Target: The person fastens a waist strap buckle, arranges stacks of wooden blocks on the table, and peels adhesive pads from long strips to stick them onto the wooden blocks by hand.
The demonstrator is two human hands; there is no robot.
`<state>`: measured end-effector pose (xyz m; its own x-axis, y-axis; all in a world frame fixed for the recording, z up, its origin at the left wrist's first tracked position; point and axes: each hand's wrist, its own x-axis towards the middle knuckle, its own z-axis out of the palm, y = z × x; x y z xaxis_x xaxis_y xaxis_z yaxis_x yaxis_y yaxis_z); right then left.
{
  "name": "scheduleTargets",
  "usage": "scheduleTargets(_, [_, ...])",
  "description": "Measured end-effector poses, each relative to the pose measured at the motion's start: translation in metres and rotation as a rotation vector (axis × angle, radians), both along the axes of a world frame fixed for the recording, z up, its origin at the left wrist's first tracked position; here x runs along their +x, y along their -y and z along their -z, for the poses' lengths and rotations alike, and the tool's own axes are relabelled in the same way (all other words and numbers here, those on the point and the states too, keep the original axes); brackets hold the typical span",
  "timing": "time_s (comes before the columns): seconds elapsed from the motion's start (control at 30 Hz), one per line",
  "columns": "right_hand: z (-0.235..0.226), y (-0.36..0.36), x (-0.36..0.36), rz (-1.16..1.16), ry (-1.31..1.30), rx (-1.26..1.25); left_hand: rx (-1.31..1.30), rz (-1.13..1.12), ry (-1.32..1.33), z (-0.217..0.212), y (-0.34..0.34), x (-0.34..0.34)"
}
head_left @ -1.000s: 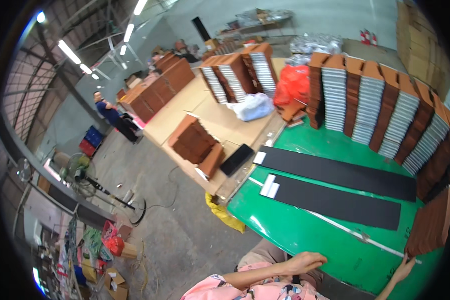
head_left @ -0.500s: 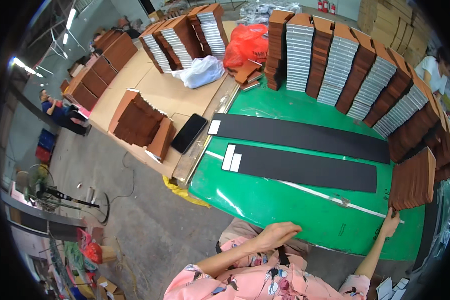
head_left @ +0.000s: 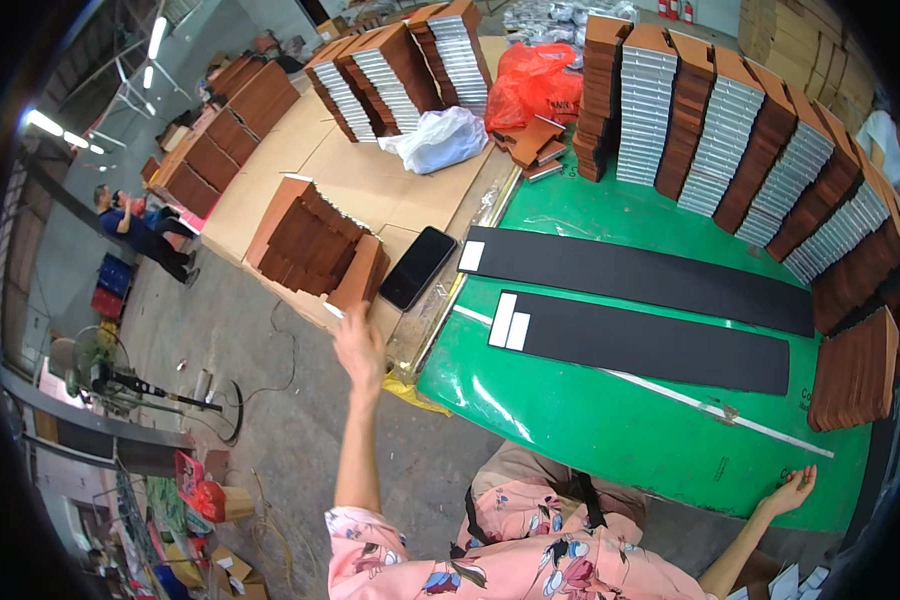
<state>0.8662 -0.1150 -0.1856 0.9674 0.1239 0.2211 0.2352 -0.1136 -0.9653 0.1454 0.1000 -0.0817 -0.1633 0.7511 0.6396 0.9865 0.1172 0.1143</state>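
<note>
Left of the green table point(head_left: 610, 420), the left hand point(head_left: 358, 345) reaches up with its fingers point(head_left: 342, 322) loosely spread and holding nothing, their tips just short of the near end of a row of brown boxes point(head_left: 315, 245) lying on a cardboard-covered surface point(head_left: 270, 170). Beside that row, toward the green table, a black phone point(head_left: 417, 267) lies flat. On the green table two long black strips point(head_left: 650, 275) lie side by side, each with small white labels point(head_left: 508, 322) at its left end. Behind them, along the table's far edge, stand stacks of brown and grey boxes point(head_left: 730, 150). At the green table's near right corner the right hand point(head_left: 790, 492) rests open against the edge, fingers spread and holding nothing.
</note>
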Motion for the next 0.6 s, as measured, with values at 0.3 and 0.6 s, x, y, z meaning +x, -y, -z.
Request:
scheduleTargets(0.3, [-0.039, -0.035, -0.119, -0.241, 0.082, 0.06, -0.453, -0.158, -0.283, -0.009, -0.071, -0.065])
scheduleTargets(0.6, [-0.098, -0.072, -0.238, -0.774, 0.73, -0.147, -0.099, 0.288, -0.142, -0.015, -0.015, 0.058])
